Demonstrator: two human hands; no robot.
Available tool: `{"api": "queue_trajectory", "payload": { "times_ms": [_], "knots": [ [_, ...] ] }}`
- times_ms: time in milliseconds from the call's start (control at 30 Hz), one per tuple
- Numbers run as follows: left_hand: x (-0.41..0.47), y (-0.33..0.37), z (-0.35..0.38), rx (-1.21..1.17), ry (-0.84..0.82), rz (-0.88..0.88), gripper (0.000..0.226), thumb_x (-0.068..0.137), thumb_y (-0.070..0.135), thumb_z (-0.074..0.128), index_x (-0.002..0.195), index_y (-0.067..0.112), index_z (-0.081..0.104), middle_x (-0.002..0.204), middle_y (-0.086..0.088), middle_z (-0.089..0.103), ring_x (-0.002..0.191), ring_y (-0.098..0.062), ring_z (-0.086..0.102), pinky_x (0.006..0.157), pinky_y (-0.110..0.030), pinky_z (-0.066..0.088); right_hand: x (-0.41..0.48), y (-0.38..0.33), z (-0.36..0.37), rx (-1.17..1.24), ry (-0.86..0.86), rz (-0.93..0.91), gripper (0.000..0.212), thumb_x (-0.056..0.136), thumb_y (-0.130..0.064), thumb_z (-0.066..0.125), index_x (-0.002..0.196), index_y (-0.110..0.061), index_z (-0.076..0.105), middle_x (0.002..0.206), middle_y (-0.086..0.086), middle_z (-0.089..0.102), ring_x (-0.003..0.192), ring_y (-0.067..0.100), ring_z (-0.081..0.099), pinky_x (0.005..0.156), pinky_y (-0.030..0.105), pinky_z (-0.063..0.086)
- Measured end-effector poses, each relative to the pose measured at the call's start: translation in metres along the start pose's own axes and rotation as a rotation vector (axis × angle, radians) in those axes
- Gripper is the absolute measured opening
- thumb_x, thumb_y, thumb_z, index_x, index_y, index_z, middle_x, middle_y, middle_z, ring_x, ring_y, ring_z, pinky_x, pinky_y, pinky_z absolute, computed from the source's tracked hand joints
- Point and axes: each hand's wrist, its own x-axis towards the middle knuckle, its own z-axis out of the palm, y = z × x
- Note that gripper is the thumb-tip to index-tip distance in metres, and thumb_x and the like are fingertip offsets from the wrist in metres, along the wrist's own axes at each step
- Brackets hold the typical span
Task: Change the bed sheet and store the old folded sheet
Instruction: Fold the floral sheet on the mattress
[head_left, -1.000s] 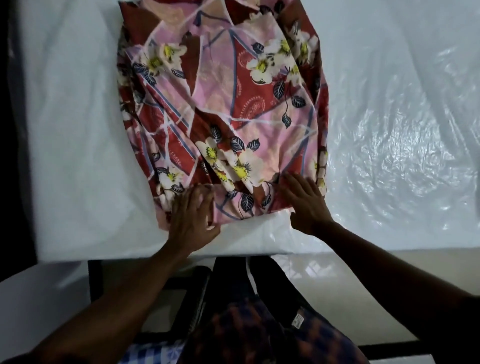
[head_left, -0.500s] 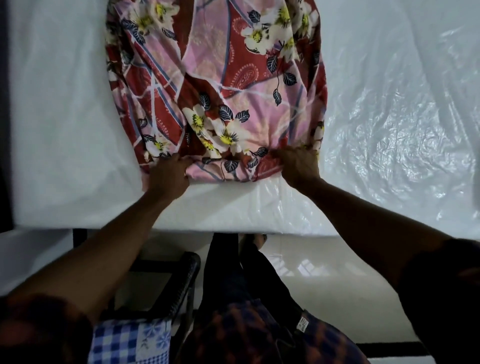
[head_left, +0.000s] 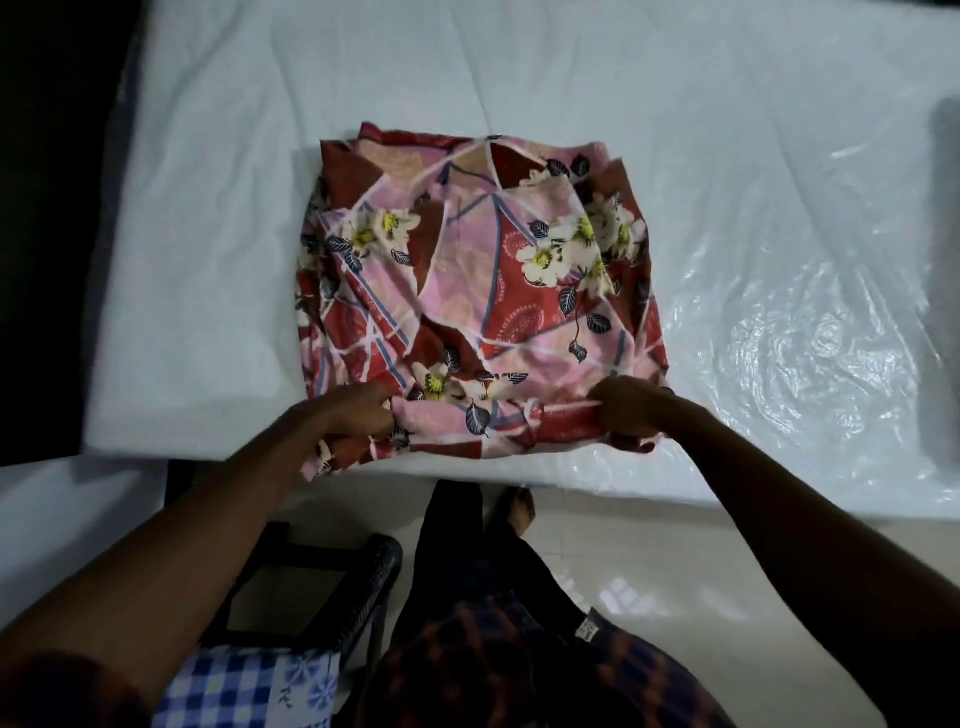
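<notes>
sheet: my folded floral sheet (head_left: 478, 291) sits on the white mattress (head_left: 208, 234), near its front edge
left hand (head_left: 353, 415): gripping the sheet's near-left corner
right hand (head_left: 631, 410): pinching its near-right corner

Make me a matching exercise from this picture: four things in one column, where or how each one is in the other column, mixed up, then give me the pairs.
Things:
1. floral sheet
2. left hand
3. blue checked cloth
4. clear plastic

Places or states:
A. bottom left of the view, by the dark chair
B. shiny and crinkled, on the right part of the bed
C. folded, lying on the white mattress
D. grips the sheet's near edge at its left corner

Pairs: 1-C, 2-D, 3-A, 4-B
</notes>
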Motion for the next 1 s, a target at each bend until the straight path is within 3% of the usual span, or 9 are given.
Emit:
{"api": "queue_trajectory", "payload": {
  "times_ms": [100,167,333,400,500,600,733,867,1000],
  "knots": [
    [0.003,0.004,-0.043,-0.031,0.024,0.090,0.021,0.086,0.015,0.060,0.105,0.008,0.064,0.090,-0.018,0.069,0.072,-0.027,0.063,0.066,-0.034,0.052,-0.003,0.001,-0.033,0.094,-0.012,-0.025,0.021,0.095,-0.004,0.044,0.082,-0.009,0.059,0.074,0.007,0.063,0.060,0.019,0.061,0.053,0.025,0.046],
    [0.006,0.015,-0.079,-0.046,0.071,0.135,0.020,0.075,0.013,0.063,0.092,0.003,0.065,0.078,-0.018,0.064,0.065,-0.024,0.054,0.059,-0.033,0.043,0.007,0.002,-0.069,0.124,0.085,-0.030,0.020,0.097,-0.003,0.043,0.085,-0.009,0.059,0.079,0.011,0.066,0.057,0.017,0.061,0.050,0.024,0.045],
    [0.038,0.059,-0.174,-0.008,0.253,0.179,0.013,0.078,0.006,0.063,0.071,0.010,0.053,0.068,-0.014,0.049,0.059,-0.020,0.043,0.058,-0.033,0.033,0.049,0.003,-0.164,0.161,0.296,0.010,0.024,0.090,0.003,0.046,0.103,-0.002,0.066,0.096,0.018,0.071,0.074,0.029,0.067,0.068,0.035,0.055],
    [0.058,0.075,-0.207,0.000,0.289,0.216,0.008,0.076,0.009,0.066,0.081,0.005,0.061,0.075,-0.014,0.053,0.066,-0.023,0.048,0.061,-0.033,0.038,0.067,0.001,-0.200,0.200,0.409,0.009,0.031,0.089,0.004,0.049,0.110,-0.008,0.068,0.111,0.017,0.067,0.091,0.032,0.066,0.075,0.031,0.050],
    [0.090,0.094,-0.260,0.038,0.360,0.243,0.032,0.083,0.005,0.068,0.115,0.003,0.069,0.110,-0.009,0.062,0.099,-0.025,0.058,0.084,-0.031,0.045,0.102,0.003,-0.246,0.293,0.570,0.055,0.027,0.088,-0.008,0.056,0.105,-0.023,0.071,0.111,0.012,0.069,0.105,0.032,0.066,0.084,0.031,0.051],
    [0.122,0.102,-0.300,0.076,0.634,0.274,0.033,0.085,0.020,0.061,0.115,0.012,0.070,0.120,-0.011,0.068,0.114,-0.030,0.061,0.090,-0.033,0.045,0.135,0.016,-0.268,0.377,0.769,0.138,0.035,0.085,-0.017,0.049,0.112,-0.029,0.068,0.114,0.005,0.072,0.109,0.027,0.066,0.092,0.036,0.053],
    [0.147,0.105,-0.282,0.194,1.010,0.354,0.040,0.084,0.025,0.055,0.123,0.016,0.059,0.125,-0.012,0.062,0.121,-0.037,0.053,0.094,-0.047,0.045,0.153,0.019,-0.241,0.441,1.042,0.280,0.032,0.085,-0.024,0.052,0.115,-0.030,0.064,0.117,-0.004,0.067,0.114,0.021,0.060,0.095,0.041,0.045],
    [0.166,0.100,-0.204,0.330,0.964,0.650,0.041,0.086,0.026,0.057,0.124,0.012,0.062,0.127,-0.013,0.062,0.123,-0.034,0.053,0.100,-0.046,0.042,0.151,-0.006,-0.163,0.352,1.076,0.175,0.034,0.084,-0.023,0.054,0.116,-0.028,0.065,0.126,0.002,0.065,0.117,0.030,0.058,0.096,0.049,0.049],
    [0.190,0.086,-0.182,0.436,0.818,0.529,0.064,0.083,0.033,0.060,0.145,0.020,0.047,0.151,-0.010,0.047,0.145,-0.032,0.034,0.115,-0.062,0.024,0.159,-0.026,-0.118,0.254,1.027,0.050,0.050,0.079,-0.016,0.054,0.129,-0.021,0.061,0.141,0.005,0.057,0.130,0.033,0.048,0.112,0.052,0.031]
  ]
}}
